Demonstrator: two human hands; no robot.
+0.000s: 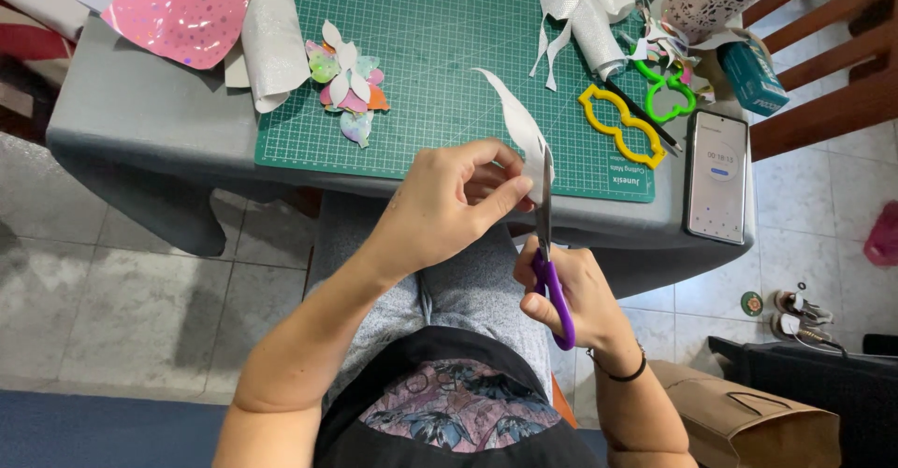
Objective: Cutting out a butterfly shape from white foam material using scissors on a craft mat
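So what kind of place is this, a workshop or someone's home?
Most likely a home craft corner. A green cutting mat covers a small grey table on a tiled floor, with wooden chairs and shoes nearby; paper cutouts lie about.

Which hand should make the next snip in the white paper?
Probably the right hand: it grips the purple scissors, whose blades meet the white paper. The left hand pinches the paper.

A curved white paper strip [520, 124] meets upright purple-handled scissors [548, 260], blades seemingly closed on its lower end.
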